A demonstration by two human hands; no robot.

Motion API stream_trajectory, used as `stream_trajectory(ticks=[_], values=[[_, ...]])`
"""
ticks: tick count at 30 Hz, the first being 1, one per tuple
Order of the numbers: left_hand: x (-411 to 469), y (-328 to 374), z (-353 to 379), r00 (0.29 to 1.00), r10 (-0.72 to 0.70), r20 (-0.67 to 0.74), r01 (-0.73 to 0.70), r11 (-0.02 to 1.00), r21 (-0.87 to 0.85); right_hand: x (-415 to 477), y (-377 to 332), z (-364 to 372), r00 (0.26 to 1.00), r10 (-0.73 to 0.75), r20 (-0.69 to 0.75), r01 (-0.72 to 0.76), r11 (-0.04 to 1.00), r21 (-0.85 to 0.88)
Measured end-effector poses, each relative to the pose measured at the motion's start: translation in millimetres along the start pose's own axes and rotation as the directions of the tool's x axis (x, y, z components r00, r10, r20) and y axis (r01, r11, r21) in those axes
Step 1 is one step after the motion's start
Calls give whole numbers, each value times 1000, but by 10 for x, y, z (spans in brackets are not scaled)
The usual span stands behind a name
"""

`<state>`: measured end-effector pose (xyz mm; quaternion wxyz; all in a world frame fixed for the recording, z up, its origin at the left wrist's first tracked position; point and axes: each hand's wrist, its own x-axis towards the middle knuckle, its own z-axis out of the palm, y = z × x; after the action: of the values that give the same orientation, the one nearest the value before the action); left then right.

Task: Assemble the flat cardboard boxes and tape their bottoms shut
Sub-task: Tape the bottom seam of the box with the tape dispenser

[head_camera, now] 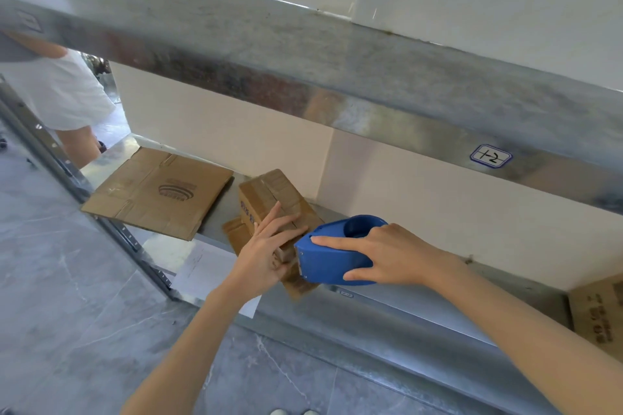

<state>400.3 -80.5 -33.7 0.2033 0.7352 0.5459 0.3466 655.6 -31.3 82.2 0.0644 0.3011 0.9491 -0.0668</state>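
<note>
Box (266,193) on shelf (421,311) is pinned by L hand (266,246), fingers flat; tape dispenser (332,257) at near edge is clasped by R hand (387,254); seam prob. taped crooked if box is dragged.

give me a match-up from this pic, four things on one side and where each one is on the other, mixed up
Things:
1. dispenser
2. box
3. flat cardboard
4. label

Places:
a. lying at the left end of the lower shelf
b. on the front edge of the upper shelf
c. gripped by the right hand
d. under the fingers of the left hand

Pairs: 1-c, 2-d, 3-a, 4-b
</note>
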Motion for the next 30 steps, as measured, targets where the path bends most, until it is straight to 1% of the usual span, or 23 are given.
stream_trajectory(ticks=[4,8,11,16,22,30], values=[[-30,-71,-71,999,26,-20,-26,1000,-7,122,-95,30,1000,-10,-7,10,1000,-14],[-39,-81,-57,999,-30,-39,30,1000,0,193,-89,57,1000,-11,-9,10,999,-38],[-23,-92,-52,998,-46,-33,46,999,6,189,-30,44,1000,-24,1,24,999,-33],[-28,-109,-58,999,-16,-44,16,1000,-2,208,74,11,999,-41,18,41,999,16],[-29,-143,-79,999,-17,-38,17,1000,1,1,391,23,998,55,-12,-54,997,51],[-32,-150,-79,1000,-12,-29,13,1000,20,-134,568,-18,992,123,-24,-122,991,50]])
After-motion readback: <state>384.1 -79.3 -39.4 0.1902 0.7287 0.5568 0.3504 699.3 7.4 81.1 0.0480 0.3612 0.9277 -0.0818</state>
